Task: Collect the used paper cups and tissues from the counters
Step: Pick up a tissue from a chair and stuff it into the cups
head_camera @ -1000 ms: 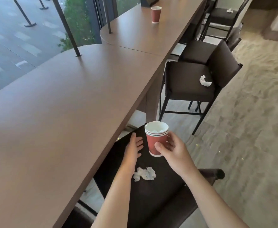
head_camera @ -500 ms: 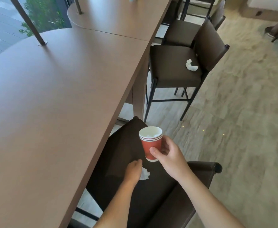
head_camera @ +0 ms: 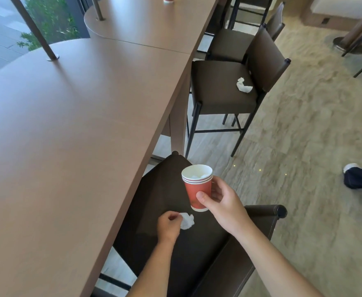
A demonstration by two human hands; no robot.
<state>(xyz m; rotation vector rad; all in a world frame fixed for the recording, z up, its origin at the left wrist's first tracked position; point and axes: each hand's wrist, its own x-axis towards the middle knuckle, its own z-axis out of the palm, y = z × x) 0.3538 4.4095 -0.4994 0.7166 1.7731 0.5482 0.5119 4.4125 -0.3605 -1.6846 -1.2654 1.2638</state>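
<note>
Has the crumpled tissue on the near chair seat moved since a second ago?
Yes. The tissue is now pinched in the left hand and lifted off the near chair seat, just below the stacked red cups.

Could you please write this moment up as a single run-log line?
left hand: pinches tissue | right hand: holds stacked cups | pending: chair tissue

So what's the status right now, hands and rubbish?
Left hand pinches crumpled tissue over near chair seat. Right hand holds stacked red cups. Nothing blocking.
</note>
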